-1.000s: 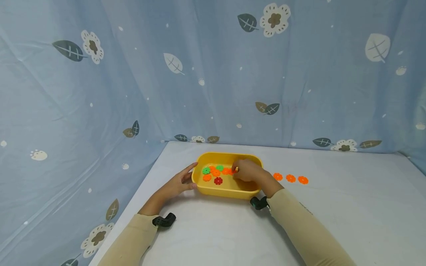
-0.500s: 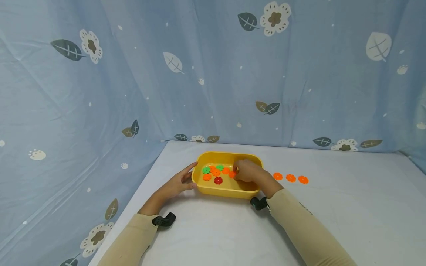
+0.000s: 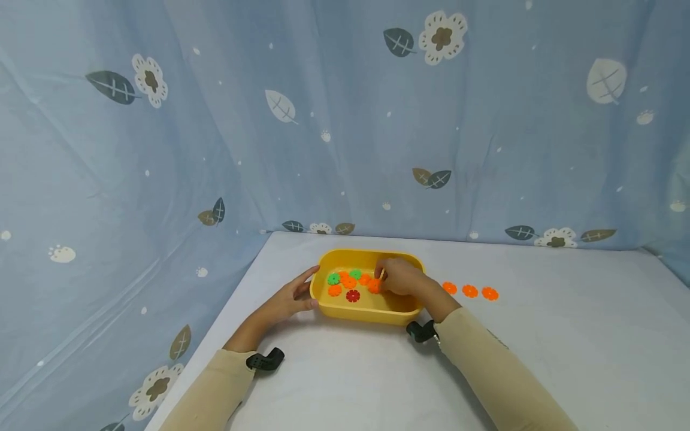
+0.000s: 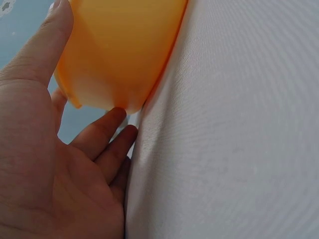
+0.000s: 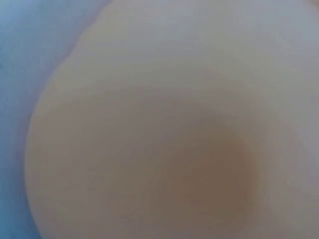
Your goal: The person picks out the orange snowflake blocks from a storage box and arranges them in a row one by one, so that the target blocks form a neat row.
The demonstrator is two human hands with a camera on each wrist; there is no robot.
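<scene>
A yellow plastic tub [image 3: 361,313] stands on the white table. My left hand [image 3: 284,299] holds its left end, with the thumb at the near corner and the index finger at the far one. In the left wrist view the other fingertips touch the base of the tub wall [image 4: 124,50]. My right hand [image 3: 401,278] reaches inside the tub and pinches an orange snowflake disc [image 3: 374,287] at its edge. Around it lie several more orange discs, green discs [image 3: 333,279] and a red disc [image 3: 353,296]. The right wrist view is too blurred to show the fingers.
Three orange discs in a row [image 3: 470,291] lie on the table [image 3: 566,335] to the right of the tub. A blue patterned curtain [image 3: 345,149] hangs behind the table and along its left side.
My right fingers have drawn an orange disc slightly toward the near side of the tub, and more of it shows. The left hand and the tub stay in place.
</scene>
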